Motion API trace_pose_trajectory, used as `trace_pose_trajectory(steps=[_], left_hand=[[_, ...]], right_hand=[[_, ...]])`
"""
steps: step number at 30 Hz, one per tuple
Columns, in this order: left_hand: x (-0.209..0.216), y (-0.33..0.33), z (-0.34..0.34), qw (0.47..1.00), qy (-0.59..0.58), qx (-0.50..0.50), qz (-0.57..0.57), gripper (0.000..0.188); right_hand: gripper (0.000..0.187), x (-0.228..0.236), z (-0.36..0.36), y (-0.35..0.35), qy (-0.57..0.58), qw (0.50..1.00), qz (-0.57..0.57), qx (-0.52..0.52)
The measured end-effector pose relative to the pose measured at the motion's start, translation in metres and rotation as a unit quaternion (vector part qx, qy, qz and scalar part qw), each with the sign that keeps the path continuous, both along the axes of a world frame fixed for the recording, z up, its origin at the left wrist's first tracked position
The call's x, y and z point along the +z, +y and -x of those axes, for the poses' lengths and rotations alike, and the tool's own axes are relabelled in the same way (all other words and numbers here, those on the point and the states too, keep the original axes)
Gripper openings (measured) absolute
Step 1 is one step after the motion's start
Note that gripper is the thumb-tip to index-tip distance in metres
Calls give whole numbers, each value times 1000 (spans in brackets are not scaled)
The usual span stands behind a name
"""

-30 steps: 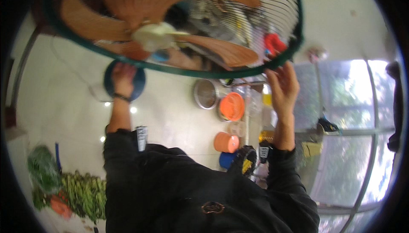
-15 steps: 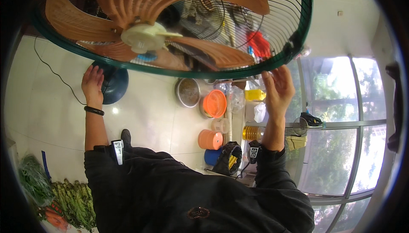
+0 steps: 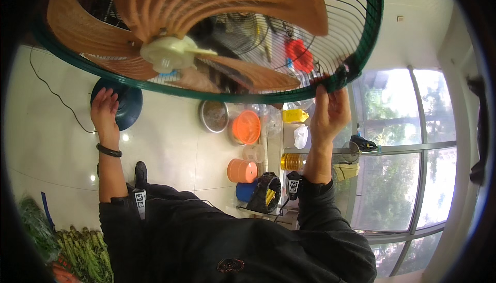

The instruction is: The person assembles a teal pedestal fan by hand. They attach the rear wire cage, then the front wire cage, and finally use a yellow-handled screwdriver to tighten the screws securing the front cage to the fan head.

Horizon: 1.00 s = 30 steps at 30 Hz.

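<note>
A large fan without a front cover fills the top of the view, with dusty brown blades (image 3: 206,9), a cream hub (image 3: 165,54) and a wire rear cage inside a green rim (image 3: 217,97). At the rim's lower right, beside a dark clip (image 3: 340,74), my right hand (image 3: 330,115) has its thumb and fingers closed on the edge. My left hand (image 3: 106,112) is raised below the rim's left part, fingers apart and slightly bent, holding nothing. Behind that hand stands the fan's round dark green base (image 3: 126,104) on the floor.
A metal bowl (image 3: 214,116), an orange basket (image 3: 246,127), pink buckets (image 3: 242,170) and a blue container (image 3: 245,192) stand on the right. Oil bottles (image 3: 293,162) line the ledge by the window. A cord (image 3: 49,92) crosses the floor; leafy vegetables (image 3: 85,254) lie lower left.
My right hand has shifted slightly, its fingers now closer in on the rim near the clip. The left hand stays open, a little further left. The background has slid left in view.
</note>
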<state>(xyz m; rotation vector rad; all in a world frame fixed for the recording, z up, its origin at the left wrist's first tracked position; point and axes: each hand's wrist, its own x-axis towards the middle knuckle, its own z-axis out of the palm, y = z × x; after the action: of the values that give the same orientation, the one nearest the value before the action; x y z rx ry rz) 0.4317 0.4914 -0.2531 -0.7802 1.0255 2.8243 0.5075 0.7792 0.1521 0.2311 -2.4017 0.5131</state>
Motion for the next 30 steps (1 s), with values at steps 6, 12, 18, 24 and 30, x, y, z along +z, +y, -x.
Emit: trace_pose_trajectory(steps=[6, 12, 18, 24, 30], left_hand=[[28, 1, -15, 1000, 24, 17, 0, 38], [53, 0, -18, 996, 72, 33, 32, 34], [56, -1, -21, 997, 67, 30, 37, 34], [52, 2, -27, 996, 73, 24, 41, 36], [44, 7, -28, 995, 75, 28, 54, 36]], right_hand=[[22, -3, -1, -3, 12, 998, 58, -9], [23, -4, 1, -7, 33, 998, 35, -28], [26, -6, 1, -7, 53, 998, -35, -30], [24, -9, 0, -7, 57, 998, 2, -12], [24, -12, -1, -4, 40, 999, 18, 10]])
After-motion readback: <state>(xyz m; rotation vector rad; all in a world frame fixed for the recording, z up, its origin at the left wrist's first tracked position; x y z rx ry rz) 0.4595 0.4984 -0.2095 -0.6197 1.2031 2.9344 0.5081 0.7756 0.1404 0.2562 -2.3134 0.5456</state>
